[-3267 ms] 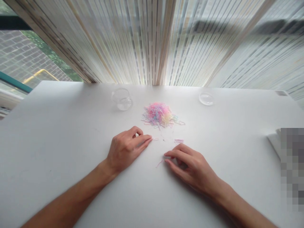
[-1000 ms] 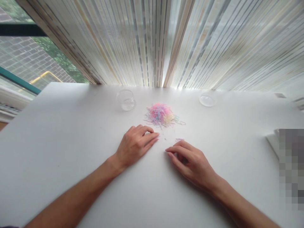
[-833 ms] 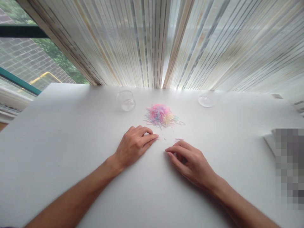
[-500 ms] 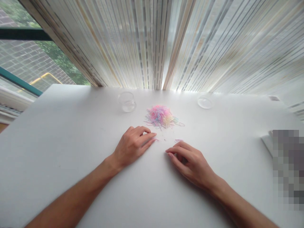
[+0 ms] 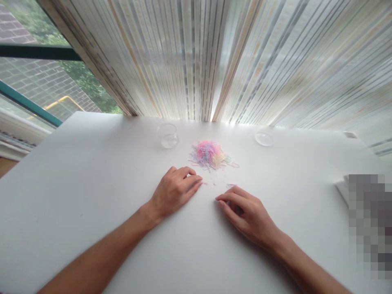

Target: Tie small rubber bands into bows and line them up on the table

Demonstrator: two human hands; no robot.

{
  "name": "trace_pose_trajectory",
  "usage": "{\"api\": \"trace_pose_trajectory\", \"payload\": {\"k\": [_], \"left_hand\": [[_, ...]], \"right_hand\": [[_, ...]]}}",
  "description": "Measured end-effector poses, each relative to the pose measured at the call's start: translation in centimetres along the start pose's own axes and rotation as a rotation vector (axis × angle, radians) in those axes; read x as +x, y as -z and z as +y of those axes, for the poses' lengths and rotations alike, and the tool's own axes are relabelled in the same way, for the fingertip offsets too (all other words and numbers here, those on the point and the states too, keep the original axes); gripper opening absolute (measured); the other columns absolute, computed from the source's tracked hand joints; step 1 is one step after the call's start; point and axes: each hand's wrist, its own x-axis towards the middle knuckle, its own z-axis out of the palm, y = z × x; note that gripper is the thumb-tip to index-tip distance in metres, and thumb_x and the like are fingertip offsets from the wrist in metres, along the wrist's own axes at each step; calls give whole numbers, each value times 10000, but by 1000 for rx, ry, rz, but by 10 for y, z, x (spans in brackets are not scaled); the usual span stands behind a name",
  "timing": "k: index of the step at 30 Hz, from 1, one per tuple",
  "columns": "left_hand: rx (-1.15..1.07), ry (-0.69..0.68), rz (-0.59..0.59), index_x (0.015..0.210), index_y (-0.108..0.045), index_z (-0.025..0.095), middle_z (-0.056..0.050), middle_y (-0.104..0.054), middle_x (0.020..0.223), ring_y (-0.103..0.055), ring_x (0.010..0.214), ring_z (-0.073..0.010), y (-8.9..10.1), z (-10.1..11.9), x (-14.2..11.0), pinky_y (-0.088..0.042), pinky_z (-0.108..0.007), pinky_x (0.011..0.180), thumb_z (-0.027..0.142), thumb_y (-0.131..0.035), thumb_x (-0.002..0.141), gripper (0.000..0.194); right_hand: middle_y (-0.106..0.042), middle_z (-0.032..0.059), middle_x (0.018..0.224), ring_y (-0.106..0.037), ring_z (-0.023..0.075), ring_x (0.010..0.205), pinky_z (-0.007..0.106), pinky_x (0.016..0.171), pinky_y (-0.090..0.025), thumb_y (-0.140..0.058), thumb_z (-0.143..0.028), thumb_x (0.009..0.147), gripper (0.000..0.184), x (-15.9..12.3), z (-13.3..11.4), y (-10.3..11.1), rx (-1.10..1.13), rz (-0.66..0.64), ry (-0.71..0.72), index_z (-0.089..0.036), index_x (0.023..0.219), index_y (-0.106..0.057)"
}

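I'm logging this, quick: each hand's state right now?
Left hand: fingertips at a pink piece; whether gripped cannot be told.
Right hand: curled, nothing visibly held; whether fully closed cannot be told.

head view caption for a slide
Left hand and right hand near a pastel pile on a white table.

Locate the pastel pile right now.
In the head view, the pastel pile lies just right of centre on the white table, beyond the left hand, between the clear cup and the clear disc.
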Motion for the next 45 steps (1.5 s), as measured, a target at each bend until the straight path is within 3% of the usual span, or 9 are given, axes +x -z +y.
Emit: {"api": "trace_pose_trajectory", "payload": {"k": [8,14,22,30,38,41,45], "left_hand": [[19,15,124,1034,-715,172,-47,-716,948,-647,803,-157,6,-9,1,-424,-307,714,189,-575,983,150],[-24,-17,34,1023,-719,192,-43,-716,983,-643,785,-155,6,-4,2,-416,-321,753,248,-632,952,126],[-14,2,-31,981,-718,198,-25,-703,929,-622,790,-153,-2,0,1,-392,-318,743,219,-579,993,141],[-2,-8,-29,974,-713,192,-29,-707,919,-609,762,-147,-2,-1,1,-390,-314,735,214,-546,1010,172],[3,-3,57,1023,-713,181,-50,-716,945,-629,789,-157,2,-5,2,-421,-310,718,208,-537,1007,178],[-6,12,110,1027,-707,172,-51,-724,946,-645,813,-160,4,-9,2,-429,-309,724,200,-542,1003,169],[-35,82,159,1038,-714,183,-48,-723,950,-641,772,-142,7,-16,6,-448,-293,726,220,-526,1010,193]], "right_hand": [[-649,50,859,-568,123,642,236,575,-499,-535,-186,981,161,0,-2,1,7,-15,-9,-198,995,-695],[-644,40,844,-568,118,640,230,579,-499,-541,-182,977,159,1,-3,1,1,-10,-1,-194,992,-699],[-642,43,853,-565,120,640,239,591,-503,-535,-201,987,165,0,-2,1,-10,-19,-16,-199,992,-699],[-645,43,848,-570,126,644,245,585,-496,-536,-203,988,164,1,-1,2,-13,-13,-1,-204,995,-699],[-652,42,829,-571,121,631,238,568,-487,-540,-184,979,160,1,-2,2,-10,-2,18,-198,982,-699],[-656,27,782,-555,116,594,239,545,-468,-543,-167,972,159,0,-3,6,-18,73,81,-199,983,-698],[-634,7,692,-533,127,562,258,519,-443,-573,-192,953,142,1,1,23,-102,307,92,-210,951,-714]]}}
